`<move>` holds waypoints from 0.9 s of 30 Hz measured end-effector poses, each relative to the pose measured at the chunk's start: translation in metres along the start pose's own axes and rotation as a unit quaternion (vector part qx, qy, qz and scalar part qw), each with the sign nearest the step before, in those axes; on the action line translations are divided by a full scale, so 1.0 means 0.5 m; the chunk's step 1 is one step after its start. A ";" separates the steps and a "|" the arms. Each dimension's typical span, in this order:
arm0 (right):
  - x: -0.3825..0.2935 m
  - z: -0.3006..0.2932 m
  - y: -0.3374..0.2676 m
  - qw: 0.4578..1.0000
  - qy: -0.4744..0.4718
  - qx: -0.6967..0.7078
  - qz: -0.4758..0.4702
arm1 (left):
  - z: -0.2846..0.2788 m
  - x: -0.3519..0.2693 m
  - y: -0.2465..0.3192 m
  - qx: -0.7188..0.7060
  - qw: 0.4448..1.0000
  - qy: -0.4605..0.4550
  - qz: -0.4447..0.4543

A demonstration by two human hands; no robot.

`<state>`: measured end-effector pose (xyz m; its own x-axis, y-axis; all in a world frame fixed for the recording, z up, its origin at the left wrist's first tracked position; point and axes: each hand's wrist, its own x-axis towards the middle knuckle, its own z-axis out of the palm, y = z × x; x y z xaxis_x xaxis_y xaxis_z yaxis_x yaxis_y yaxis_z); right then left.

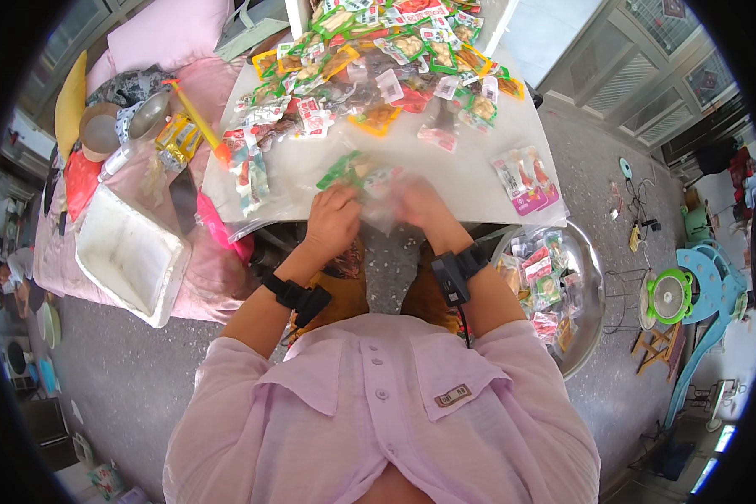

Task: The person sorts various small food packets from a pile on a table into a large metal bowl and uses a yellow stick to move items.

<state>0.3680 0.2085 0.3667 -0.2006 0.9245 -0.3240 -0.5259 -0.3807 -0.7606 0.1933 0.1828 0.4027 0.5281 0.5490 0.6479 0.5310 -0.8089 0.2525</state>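
At the near edge of a white table, my left hand is closed on a clear plastic bag with small food packets in it, one of them green. My right hand is at the bag's other side, blurred, so its grip is unclear. Beyond both hands lies a heap of small sealed food packets in green, yellow, red and clear wrapping. An orange packet lies at the heap's near side. Two joined purple-and-white pouches rest at the table's right corner.
A metal basin holding packets stands right of my legs. To the left, a white foam box sits on a pink-covered bed beside a bowl and a yellow tube. A green fan stands far right. Another person is far left.
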 end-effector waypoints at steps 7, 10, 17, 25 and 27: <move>-0.030 0.058 -0.019 0.984 0.064 -0.159 -0.043 | 0.023 -0.019 -0.035 -0.024 0.999 -0.023 -0.008; -0.047 0.036 -0.028 0.996 0.083 -0.019 -0.006 | 0.016 -0.003 -0.036 -0.014 0.996 -0.085 0.000; -0.045 -0.086 -0.136 0.927 0.075 -0.351 -0.106 | 0.008 0.022 -0.044 0.006 0.978 -0.194 -0.075; 0.121 -0.248 -0.257 0.612 0.339 -0.630 -0.336 | -0.004 0.054 -0.048 -0.040 0.965 -0.251 -0.068; 0.133 -0.236 -0.261 0.578 0.333 -0.657 -0.350 | -0.011 0.062 -0.043 -0.048 0.959 -0.267 -0.085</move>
<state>0.5209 0.3177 0.3778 0.2736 0.8150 0.5109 0.8851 -0.0054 -0.4653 0.1947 0.2160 0.4212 0.7169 0.6835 0.1374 0.5896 -0.6996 0.4037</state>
